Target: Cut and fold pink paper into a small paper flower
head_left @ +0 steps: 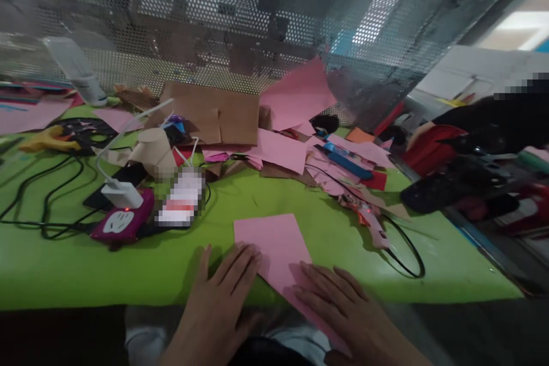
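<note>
A pink sheet of paper (281, 246) lies on the green tabletop (223, 211) right before me, its near end reaching past the table's front edge. My left hand (223, 291) rests with stretched fingers, the fingertips on the paper's left edge. Across the paper's right side lies my right hand (343, 303), palm down, fingers extended. Neither hand grips anything that I can see; the right thumb is partly cut off by the lower border.
To the left are a purple power adapter (124, 217), a white charger (122, 194), cables and a pixelated phone (182, 197). A pink glue gun (373, 229) with its cord lies right. A brown cardboard box (214, 114) and paper scraps line the back. A person's dark sleeve (506, 114) is at far right.
</note>
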`<move>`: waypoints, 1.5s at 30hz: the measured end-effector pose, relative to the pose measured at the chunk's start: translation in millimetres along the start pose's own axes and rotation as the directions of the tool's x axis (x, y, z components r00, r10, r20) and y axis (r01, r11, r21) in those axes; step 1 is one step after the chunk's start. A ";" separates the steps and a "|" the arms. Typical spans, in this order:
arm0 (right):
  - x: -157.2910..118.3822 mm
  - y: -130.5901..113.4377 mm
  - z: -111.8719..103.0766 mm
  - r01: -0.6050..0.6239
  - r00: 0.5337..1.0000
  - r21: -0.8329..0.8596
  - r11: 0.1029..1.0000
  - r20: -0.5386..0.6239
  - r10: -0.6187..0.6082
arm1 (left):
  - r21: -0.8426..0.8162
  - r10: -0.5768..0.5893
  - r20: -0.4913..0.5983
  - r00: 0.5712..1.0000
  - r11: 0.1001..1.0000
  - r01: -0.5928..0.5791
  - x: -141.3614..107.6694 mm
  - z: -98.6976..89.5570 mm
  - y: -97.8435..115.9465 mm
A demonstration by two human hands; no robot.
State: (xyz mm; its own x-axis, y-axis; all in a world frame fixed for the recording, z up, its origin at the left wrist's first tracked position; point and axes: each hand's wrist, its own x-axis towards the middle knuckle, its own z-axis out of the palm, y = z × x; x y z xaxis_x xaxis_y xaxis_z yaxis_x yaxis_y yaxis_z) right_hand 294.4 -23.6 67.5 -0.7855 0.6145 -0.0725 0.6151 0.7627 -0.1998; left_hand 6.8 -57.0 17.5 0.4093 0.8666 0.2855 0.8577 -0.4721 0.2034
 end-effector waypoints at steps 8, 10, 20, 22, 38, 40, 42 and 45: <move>6.3 16.8 2.5 -0.006 1.000 -0.022 1.000 -0.015 0.006 | -0.057 -0.029 -0.065 0.997 0.998 0.025 -1.6 -1.2 -1.2; 12.9 15.5 6.6 0.001 1.000 -0.005 1.000 -0.029 -0.001 | -0.073 -0.064 -0.087 0.994 0.996 0.058 -1.8 -1.2 0.6; 27.8 30.8 18.0 0.063 0.944 0.187 0.980 -0.331 0.003 | -0.210 -0.207 -0.191 0.960 0.964 0.166 -8.6 -9.1 -3.2; 31.2 32.0 13.4 0.091 0.936 0.258 0.962 -0.353 0.006 | -0.238 -0.250 -0.170 0.953 0.949 0.206 -7.3 -10.7 -2.8; 38.8 45.8 -3.9 0.094 0.850 0.246 0.965 -0.525 0.051 | -0.610 -0.573 -0.108 0.812 0.683 0.401 14.6 -17.9 -5.8; 40.2 47.3 -12.9 0.049 0.814 0.183 0.982 -0.577 0.067 | -0.781 -0.645 -0.020 0.764 0.487 0.391 18.6 -19.8 -6.0; 43.7 43.2 -20.7 -0.002 0.766 0.148 0.989 -0.635 0.096 | -0.892 -0.652 0.112 0.750 0.267 0.366 27.5 -25.6 -5.0; 52.4 32.5 -28.0 -0.030 0.693 0.114 0.993 -0.714 0.103 | -0.935 -0.613 0.288 0.735 -0.015 0.353 47.3 -36.2 -2.5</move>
State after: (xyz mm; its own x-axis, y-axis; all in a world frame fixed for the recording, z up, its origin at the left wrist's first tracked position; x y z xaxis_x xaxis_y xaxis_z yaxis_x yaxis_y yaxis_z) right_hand 275.2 39.0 84.6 -0.4330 0.6479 0.6267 0.6269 0.7160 -0.3072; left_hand 12.7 -20.7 64.4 -0.1357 0.9735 -0.1842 -0.1593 0.1620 0.9738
